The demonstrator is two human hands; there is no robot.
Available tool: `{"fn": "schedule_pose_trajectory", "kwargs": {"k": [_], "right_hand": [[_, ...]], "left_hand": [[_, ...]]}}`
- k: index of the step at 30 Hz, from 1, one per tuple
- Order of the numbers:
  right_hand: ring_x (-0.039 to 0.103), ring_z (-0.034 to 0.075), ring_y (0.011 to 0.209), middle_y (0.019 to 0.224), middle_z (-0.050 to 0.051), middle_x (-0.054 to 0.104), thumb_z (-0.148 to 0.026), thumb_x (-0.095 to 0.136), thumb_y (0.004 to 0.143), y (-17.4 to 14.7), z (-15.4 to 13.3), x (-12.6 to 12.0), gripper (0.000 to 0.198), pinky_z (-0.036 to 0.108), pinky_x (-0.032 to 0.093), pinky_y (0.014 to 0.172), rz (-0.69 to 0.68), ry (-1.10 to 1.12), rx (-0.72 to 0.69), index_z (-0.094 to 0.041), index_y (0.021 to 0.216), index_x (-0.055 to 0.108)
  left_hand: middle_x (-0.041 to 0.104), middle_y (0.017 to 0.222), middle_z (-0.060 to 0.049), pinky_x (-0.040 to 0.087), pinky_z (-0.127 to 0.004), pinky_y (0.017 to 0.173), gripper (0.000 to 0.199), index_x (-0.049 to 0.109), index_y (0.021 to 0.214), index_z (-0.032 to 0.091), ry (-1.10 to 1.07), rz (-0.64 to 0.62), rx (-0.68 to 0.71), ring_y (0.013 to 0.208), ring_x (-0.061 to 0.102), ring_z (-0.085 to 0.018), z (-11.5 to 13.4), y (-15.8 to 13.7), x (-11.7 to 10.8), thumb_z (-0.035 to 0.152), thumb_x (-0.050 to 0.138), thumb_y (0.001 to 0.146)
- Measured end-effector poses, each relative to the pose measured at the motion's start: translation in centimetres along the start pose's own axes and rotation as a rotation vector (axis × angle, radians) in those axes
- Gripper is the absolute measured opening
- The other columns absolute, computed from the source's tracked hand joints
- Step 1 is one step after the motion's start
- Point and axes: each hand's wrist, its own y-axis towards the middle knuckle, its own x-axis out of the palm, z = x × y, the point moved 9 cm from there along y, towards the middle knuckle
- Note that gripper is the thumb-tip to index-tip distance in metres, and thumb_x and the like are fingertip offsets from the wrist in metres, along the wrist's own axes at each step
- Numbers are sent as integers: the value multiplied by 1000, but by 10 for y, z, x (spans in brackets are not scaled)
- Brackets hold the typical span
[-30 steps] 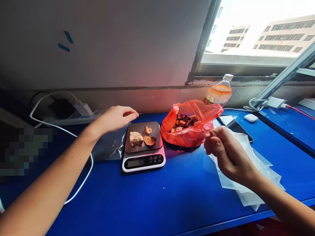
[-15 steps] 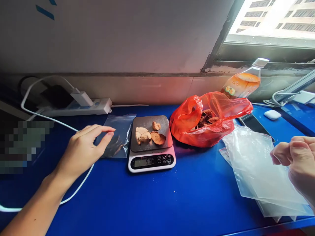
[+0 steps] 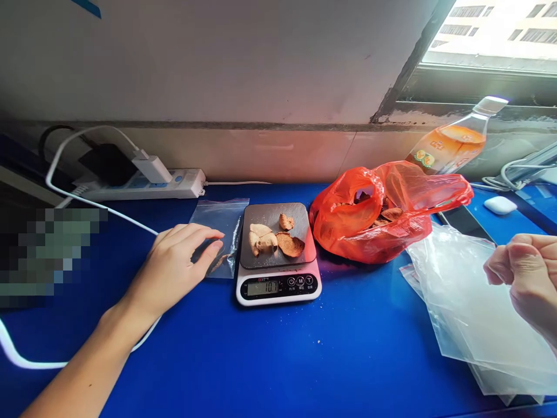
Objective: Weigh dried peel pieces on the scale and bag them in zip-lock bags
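Note:
A kitchen scale [image 3: 278, 284] stands on the blue table, its display showing 10.7. On its dark plate lie several dried brown peel-like pieces [image 3: 290, 245]. My left hand [image 3: 176, 264] hovers left of the scale, over a clear zip bag [image 3: 220, 217] with a few brown bits in it. Its thumb and forefinger are slightly apart, with nothing between them. At the right edge, my right hand [image 3: 524, 270] is curled closed above a stack of clear plastic bags [image 3: 472, 313]; whatever its fingers may hold is hidden.
Right of the scale sits a red plastic bag [image 3: 348, 232] of dried brown pieces. Behind it leans a drink bottle [image 3: 452, 142]. A power strip [image 3: 187, 183] with a white cable [image 3: 126, 217] lies back left. A white earbud case [image 3: 500, 205] rests at the right.
The scale reading has risen from about 9.0 to 10.7. My left hand has shifted a little right, towards the scale. The view has turned slightly left; my right hand stays closed.

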Motion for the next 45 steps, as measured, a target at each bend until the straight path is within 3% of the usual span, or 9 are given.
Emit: {"fn": "schedule_pose_trajectory", "kwargs": {"k": [5, 10, 14, 22, 28, 32, 38, 42, 45], "right_hand": [[56, 18, 67, 76, 7, 62, -29, 55, 86, 4, 26, 6, 5, 36, 43, 61, -151, -130, 121, -27, 82, 54], [57, 30, 107, 117, 17, 61, -34, 51, 90, 7, 25, 40, 19, 45, 43, 93, -420, -288, -163, -22, 103, 59], [44, 33, 130, 132, 18, 54, -27, 52, 89, 9, 34, 53, 31, 50, 32, 107, -413, -275, -299, -19, 119, 58], [53, 32, 113, 116, 18, 59, -34, 53, 89, 24, 32, 60, 35, 44, 43, 94, -419, -258, -331, -21, 122, 55], [56, 19, 70, 100, 12, 60, -33, 53, 88, 19, -21, 6, 27, 37, 45, 67, -123, -250, -438, -30, 114, 55], [60, 20, 70, 93, 8, 65, -39, 56, 84, -34, -103, -22, 28, 35, 46, 60, 90, -292, -648, -38, 111, 53], [65, 21, 87, 98, 8, 66, -8, 50, 83, -100, -220, 72, 38, 38, 53, 77, -251, 227, -889, -26, 116, 46], [62, 21, 95, 103, 10, 64, -8, 50, 77, -108, -230, 113, 42, 37, 54, 82, -320, 634, -844, -23, 116, 44], [63, 18, 96, 104, 9, 63, -17, 55, 81, -107, -214, 127, 25, 33, 55, 82, -460, 950, -600, -22, 105, 48]], "left_hand": [[70, 98, -5, 42, -38, 91, 24, 62, 92, 22, -7, -3, 7, 96, 62, -24, 1, 1, 3, 37, 43, 92], [70, 97, -5, 42, -38, 88, 26, 63, 92, 22, -15, 37, 42, 94, 63, -24, 3, 1, 0, 38, 44, 91], [70, 97, -5, 42, -38, 88, 27, 64, 92, 21, -15, 48, 50, 95, 63, -24, 6, -1, -3, 37, 43, 92], [70, 99, -5, 42, -37, 89, 26, 64, 92, 21, -33, 60, 68, 96, 62, -23, 8, -3, -8, 37, 43, 91], [70, 95, -6, 44, -38, 88, 23, 66, 91, 19, -77, 173, 102, 93, 62, -23, 20, -9, -31, 32, 46, 92], [68, 95, -4, 47, -32, 87, 14, 63, 96, 20, -285, 218, 268, 96, 61, -19, 62, -26, -43, 20, 50, 91], [66, 103, -4, 53, -27, 79, 34, 50, 123, 27, -734, 5, 369, 90, 64, -18, 114, -46, -26, 37, 54, 91], [67, 91, -2, 54, -26, 69, 19, 58, 104, 25, -769, -56, 236, 78, 64, -17, 106, -45, -15, 35, 57, 88], [67, 89, -2, 54, -26, 70, 11, 60, 97, 24, -786, -100, 206, 79, 65, -17, 101, -45, -11, 28, 56, 88]]}}
